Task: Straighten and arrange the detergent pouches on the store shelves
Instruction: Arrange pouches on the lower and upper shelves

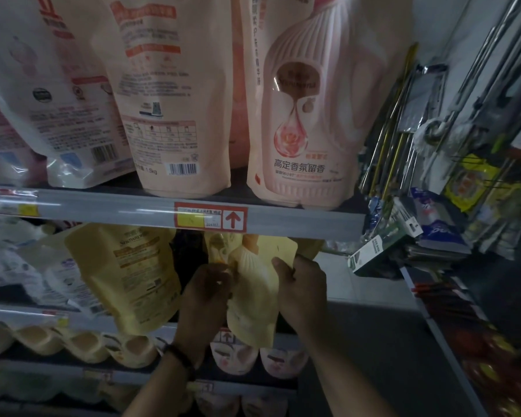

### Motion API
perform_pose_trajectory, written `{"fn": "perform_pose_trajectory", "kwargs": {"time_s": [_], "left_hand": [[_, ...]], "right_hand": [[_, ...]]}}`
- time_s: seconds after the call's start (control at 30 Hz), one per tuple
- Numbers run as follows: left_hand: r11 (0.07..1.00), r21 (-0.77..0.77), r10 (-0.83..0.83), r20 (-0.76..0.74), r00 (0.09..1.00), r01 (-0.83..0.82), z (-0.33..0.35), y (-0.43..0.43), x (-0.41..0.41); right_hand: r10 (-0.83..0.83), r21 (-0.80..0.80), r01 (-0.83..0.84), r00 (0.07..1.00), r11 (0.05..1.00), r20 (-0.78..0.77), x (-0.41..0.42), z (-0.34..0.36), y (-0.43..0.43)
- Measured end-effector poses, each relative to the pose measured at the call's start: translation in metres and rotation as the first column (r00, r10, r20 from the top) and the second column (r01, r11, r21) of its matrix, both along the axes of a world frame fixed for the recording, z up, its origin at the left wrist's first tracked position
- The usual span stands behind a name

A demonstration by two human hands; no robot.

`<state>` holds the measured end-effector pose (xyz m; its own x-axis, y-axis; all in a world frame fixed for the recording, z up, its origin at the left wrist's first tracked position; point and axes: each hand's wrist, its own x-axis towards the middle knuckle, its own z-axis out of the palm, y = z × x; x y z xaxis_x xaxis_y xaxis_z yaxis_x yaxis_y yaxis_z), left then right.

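Head view: just below the red-arrow price tag (211,219), both hands grasp one yellow pouch (253,299). The left hand (206,293) pinches its left edge and the right hand (303,291) clasps its right edge. It is probably best to seat its base flat, upright and facing forward, clear of the leaning pouch (127,275) down-left of the tag.

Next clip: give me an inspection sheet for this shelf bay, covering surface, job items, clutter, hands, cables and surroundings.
Surface: grey metal shelf rail with red-framed price tag.
Job's things: pale yellow detergent pouch held below that rail; darker yellow pouch leaning to its left; pink detergent pouches on the shelf above.
Clutter: green-and-white box tilted at the shelf end.
Hands: left hand and right hand both grip the pale pouch.
Cables: nothing seen.
Surroundings: hanging rack of packets on the right; grey floor.
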<state>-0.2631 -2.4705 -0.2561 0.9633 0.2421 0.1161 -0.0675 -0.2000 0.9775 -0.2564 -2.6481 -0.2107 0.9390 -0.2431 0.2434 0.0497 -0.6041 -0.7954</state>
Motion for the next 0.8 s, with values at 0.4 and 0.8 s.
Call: {"fn": "perform_pose_trajectory", "kwargs": {"time_s": [0.4,0.8], "left_hand": [[0.978,0.025,-0.200,-0.125,0.972,0.205,0.022,0.019,0.069],[0.983,-0.074,-0.182,-0.262,0.948,0.168,0.016,0.022,0.085]], "right_hand": [[0.077,-0.010,-0.077,0.997,0.997,0.014,0.014,-0.001,-0.014],[0.059,-0.088,-0.054,0.997,0.995,0.051,0.040,0.000,-0.043]]}}
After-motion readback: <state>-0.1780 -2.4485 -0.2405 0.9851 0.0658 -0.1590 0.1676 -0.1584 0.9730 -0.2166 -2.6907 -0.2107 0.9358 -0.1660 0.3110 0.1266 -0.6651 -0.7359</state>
